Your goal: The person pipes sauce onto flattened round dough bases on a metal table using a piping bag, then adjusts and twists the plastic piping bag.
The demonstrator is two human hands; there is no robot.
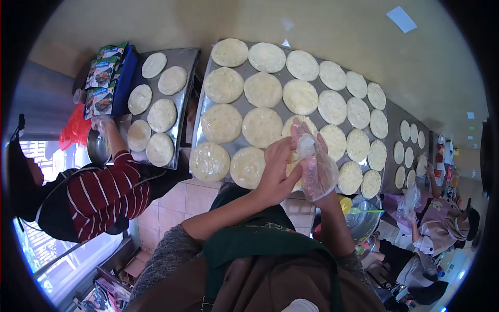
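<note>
In front of my chest, over the near edge of a metal table [236, 94], my two hands meet. A loose clear plastic glove [318, 177] covers my right hand [312, 156], whose fingers stretch out away from me. My bare left hand [278, 169] is closed against the glove's palm side and pinches the plastic; its fingertips are partly hidden. Crumpled plastic bunches up between the hands. Beneath and around them, flat round pale dough discs [262, 127] lie in rows, several looking shiny as if under clear film.
A co-worker in a striped sleeve [112, 179] stands left at a smaller table of dough discs [162, 115], beside a blue crate [125, 78] of packets. A metal bowl [364, 221] with a green-handled utensil sits close at my right. Other people [436, 223] work farther right.
</note>
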